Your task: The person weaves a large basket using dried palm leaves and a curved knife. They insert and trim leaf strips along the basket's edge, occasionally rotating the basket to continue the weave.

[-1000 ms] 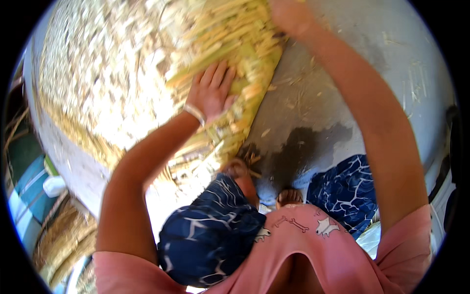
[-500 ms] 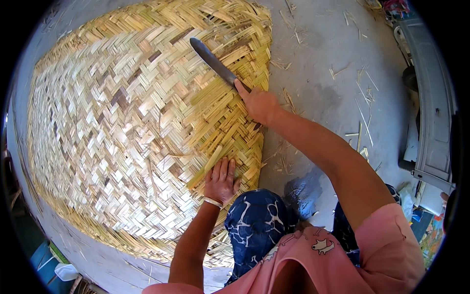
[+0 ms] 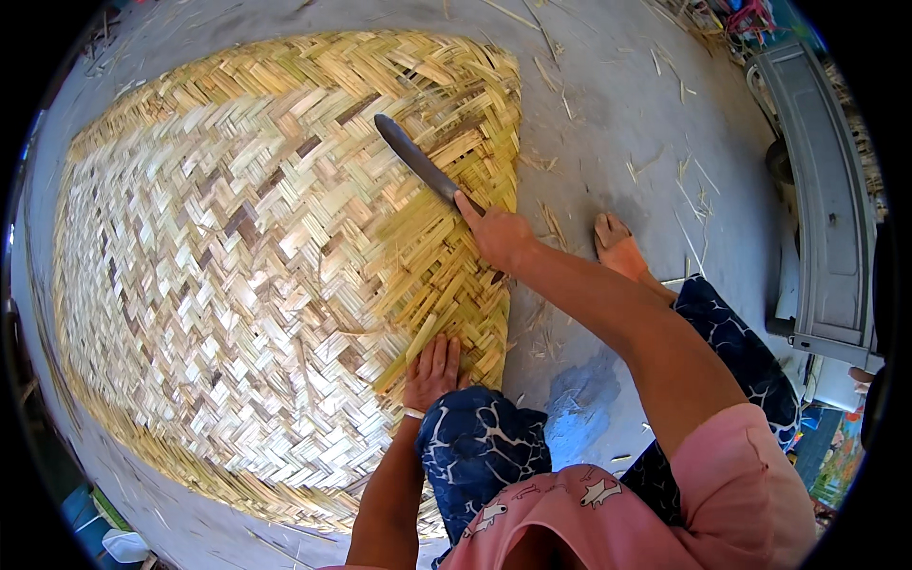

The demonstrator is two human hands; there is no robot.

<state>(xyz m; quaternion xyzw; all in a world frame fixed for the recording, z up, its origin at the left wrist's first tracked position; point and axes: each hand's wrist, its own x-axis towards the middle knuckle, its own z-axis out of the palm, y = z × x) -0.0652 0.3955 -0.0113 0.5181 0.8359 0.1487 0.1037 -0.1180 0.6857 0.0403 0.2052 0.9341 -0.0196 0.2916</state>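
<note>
A large woven bamboo mat [image 3: 275, 256] lies on the floor, its strips pale in the middle and yellow-green along the border. My right hand [image 3: 499, 236] grips a long dark-bladed machete [image 3: 416, 157] by its handle, index finger stretched along the back of it. The blade points up and left over the mat's right part; whether it touches the strips I cannot tell. Lower down, my left hand [image 3: 435, 373] rests flat with fingers stretched on the mat's right border, beside a loose-looking strip end [image 3: 418, 332]. My bent knee [image 3: 483, 432] is just right of that hand.
Grey concrete floor [image 3: 579, 114] surrounds the mat, with scattered bamboo slivers [image 3: 698, 214] and a wet patch [image 3: 579, 404]. My bare foot [image 3: 622, 245] stands right of the mat. A grey metal panel [image 3: 822, 190] stands at far right; a blue container [image 3: 84, 513] is at lower left.
The whole view has shifted, so the mat and both hands appear lower. My right foot and leg have come into view at the right. Both hands keep their places on the mat and machete.
</note>
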